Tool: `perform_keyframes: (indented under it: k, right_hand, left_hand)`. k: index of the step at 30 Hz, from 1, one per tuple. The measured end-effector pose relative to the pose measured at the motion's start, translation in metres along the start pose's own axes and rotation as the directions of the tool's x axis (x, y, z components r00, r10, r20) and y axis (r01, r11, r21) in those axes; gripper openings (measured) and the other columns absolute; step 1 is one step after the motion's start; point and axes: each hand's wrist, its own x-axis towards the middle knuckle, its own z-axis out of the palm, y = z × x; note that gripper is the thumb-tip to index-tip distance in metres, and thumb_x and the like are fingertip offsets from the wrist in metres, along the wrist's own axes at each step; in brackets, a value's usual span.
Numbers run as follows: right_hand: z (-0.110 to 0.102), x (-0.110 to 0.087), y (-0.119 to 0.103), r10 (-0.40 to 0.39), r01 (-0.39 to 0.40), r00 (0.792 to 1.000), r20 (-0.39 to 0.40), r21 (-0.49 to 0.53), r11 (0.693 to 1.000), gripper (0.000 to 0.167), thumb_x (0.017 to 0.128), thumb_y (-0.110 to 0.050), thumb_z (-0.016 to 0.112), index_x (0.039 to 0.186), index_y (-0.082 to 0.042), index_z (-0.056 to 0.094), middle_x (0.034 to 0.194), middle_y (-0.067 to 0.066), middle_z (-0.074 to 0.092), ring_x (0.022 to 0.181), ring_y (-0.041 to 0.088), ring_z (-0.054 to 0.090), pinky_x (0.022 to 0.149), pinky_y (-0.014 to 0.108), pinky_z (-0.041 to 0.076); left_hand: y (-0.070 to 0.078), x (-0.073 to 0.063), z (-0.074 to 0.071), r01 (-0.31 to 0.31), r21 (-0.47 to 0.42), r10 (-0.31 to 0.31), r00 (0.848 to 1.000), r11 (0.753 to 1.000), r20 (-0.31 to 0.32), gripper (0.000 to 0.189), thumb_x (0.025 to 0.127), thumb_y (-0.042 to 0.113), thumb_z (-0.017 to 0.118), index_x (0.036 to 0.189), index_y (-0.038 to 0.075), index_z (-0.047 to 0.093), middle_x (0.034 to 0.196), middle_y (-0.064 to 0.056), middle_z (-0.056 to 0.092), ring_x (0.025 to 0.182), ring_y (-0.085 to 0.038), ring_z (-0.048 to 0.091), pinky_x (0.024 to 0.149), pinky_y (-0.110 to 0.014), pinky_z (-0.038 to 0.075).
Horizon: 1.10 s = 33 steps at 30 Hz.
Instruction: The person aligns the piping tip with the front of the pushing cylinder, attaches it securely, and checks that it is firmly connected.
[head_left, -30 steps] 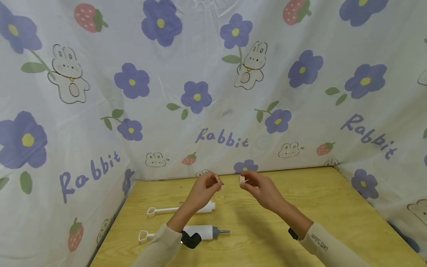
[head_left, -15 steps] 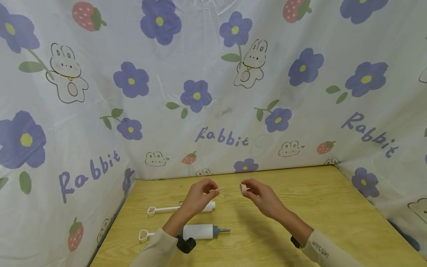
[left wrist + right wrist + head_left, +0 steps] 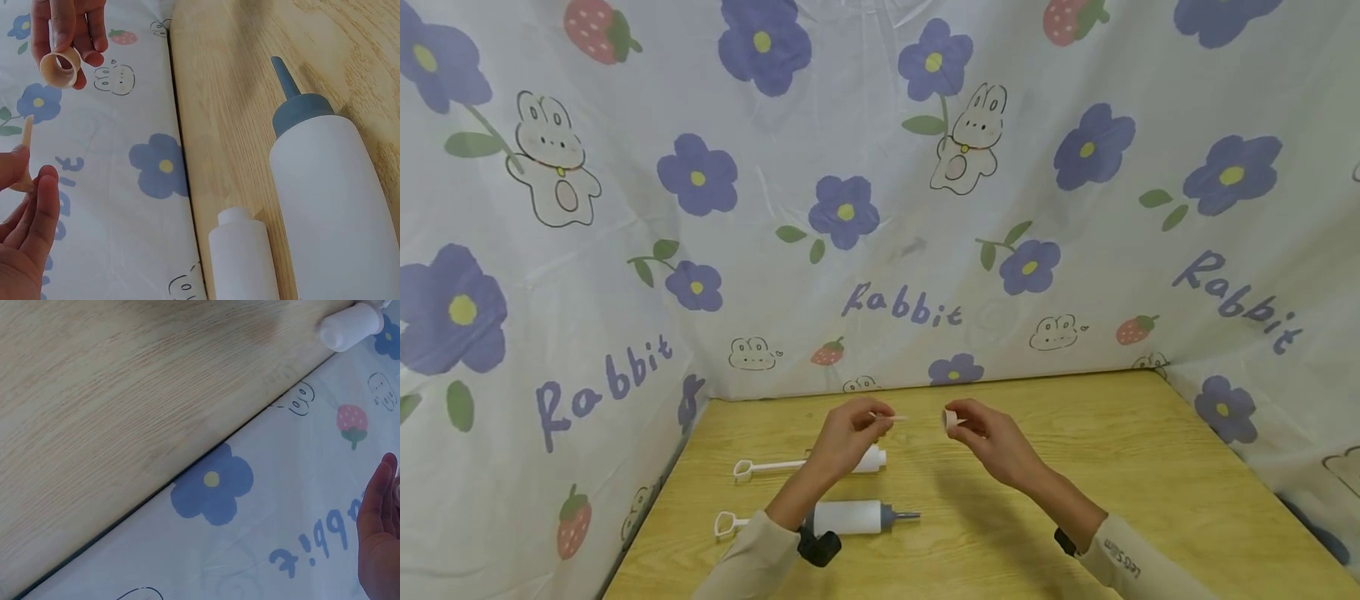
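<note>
Above the far part of the table, my left hand (image 3: 848, 435) pinches a small pale nozzle (image 3: 901, 417). Its thin tapered tip points up in the left wrist view, with a wider base near the fingers. Opposite it, my right hand (image 3: 1000, 440) holds a short hollow collar (image 3: 62, 80) by its side, the opening visible. A gap separates nozzle and collar. Below the left forearm lie two white tubes with pull handles. The nearer tube (image 3: 848, 517) carries a grey cap with a spout (image 3: 889, 517); the farther tube (image 3: 873, 459) ends in a bare white neck.
The wooden table (image 3: 1075, 467) meets a patterned curtain (image 3: 880, 275) along its back and sides. Loop handles, a far one (image 3: 742, 470) and a near one (image 3: 726, 523), stick out leftward from the tubes. The left forearm partly covers both tubes.
Both hands have come down a little from a second ago. The nozzle has turned in the left fingers and now points right, toward the collar. The tubes stay put.
</note>
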Motion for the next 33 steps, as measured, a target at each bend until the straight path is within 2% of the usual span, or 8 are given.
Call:
perform_keyframes:
  k: [6, 13, 17, 22, 29, 33]
  right_hand:
    - [0.003, 0.002, -0.001, -0.005, 0.005, 1.000, -0.001, 0.014, 1.000, 0.037, 0.103, -0.022, 0.064, 0.138, -0.010, 0.062, 0.123, 0.011, 0.073, 0.110, 0.027, 0.073, 0.089, 0.040, 0.060]
    - [0.008, 0.005, -0.006, -0.016, 0.016, 1.000, 0.008, 0.024, 1.000, 0.036, 0.103, -0.024, 0.064, 0.137, -0.012, 0.062, 0.123, 0.011, 0.073, 0.108, 0.027, 0.074, 0.087, 0.039, 0.061]
    - [0.011, 0.007, -0.008, -0.038, 0.038, 0.999, 0.024, 0.031, 0.999, 0.035, 0.104, -0.025, 0.063, 0.136, -0.011, 0.063, 0.123, 0.011, 0.072, 0.106, 0.026, 0.074, 0.085, 0.035, 0.061]
    - [0.014, 0.008, -0.011, -0.050, 0.049, 0.998, 0.032, 0.049, 0.998, 0.036, 0.104, -0.025, 0.063, 0.136, -0.011, 0.062, 0.124, 0.011, 0.072, 0.105, 0.026, 0.074, 0.084, 0.030, 0.059]
    - [0.015, 0.009, -0.012, -0.050, 0.049, 0.998, 0.030, 0.055, 0.997, 0.037, 0.104, -0.026, 0.063, 0.137, -0.011, 0.062, 0.125, 0.011, 0.072, 0.107, 0.026, 0.074, 0.084, 0.030, 0.059]
    - [0.017, 0.009, -0.012, -0.054, 0.052, 0.998, 0.032, 0.052, 0.997, 0.036, 0.104, -0.026, 0.063, 0.137, -0.012, 0.062, 0.126, 0.010, 0.072, 0.106, 0.025, 0.074, 0.083, 0.029, 0.059]
  left_hand:
    - [0.002, 0.000, 0.002, 0.034, -0.061, -0.035, 0.999, 0.998, -0.009, 0.019, 0.096, 0.019, 0.075, 0.113, 0.012, 0.073, 0.099, -0.007, 0.076, 0.084, -0.017, 0.072, 0.070, -0.026, 0.056]
    - [0.011, 0.003, 0.009, 0.045, -0.133, -0.046, 0.999, 0.990, -0.003, 0.024, 0.094, 0.017, 0.077, 0.109, 0.005, 0.063, 0.096, -0.010, 0.074, 0.083, -0.016, 0.073, 0.077, -0.039, 0.059]
    - [0.018, 0.003, 0.013, 0.043, -0.151, -0.041, 0.999, 0.988, 0.018, 0.023, 0.094, 0.015, 0.077, 0.107, 0.004, 0.062, 0.095, -0.011, 0.073, 0.082, -0.015, 0.073, 0.076, -0.033, 0.059]
    - [0.019, 0.003, 0.019, 0.037, -0.161, -0.032, 0.999, 0.986, 0.033, 0.022, 0.093, 0.015, 0.078, 0.105, 0.006, 0.062, 0.096, -0.011, 0.073, 0.085, -0.021, 0.075, 0.074, -0.027, 0.059]
    - [0.016, 0.005, 0.022, 0.041, -0.178, -0.035, 0.999, 0.983, 0.038, 0.023, 0.093, 0.015, 0.079, 0.105, 0.004, 0.062, 0.095, -0.011, 0.074, 0.086, -0.021, 0.076, 0.073, -0.027, 0.058]
    - [0.013, 0.005, 0.022, 0.065, -0.171, -0.062, 0.998, 0.983, 0.026, 0.024, 0.091, 0.015, 0.080, 0.104, 0.006, 0.063, 0.095, -0.010, 0.074, 0.089, -0.027, 0.077, 0.074, -0.028, 0.058]
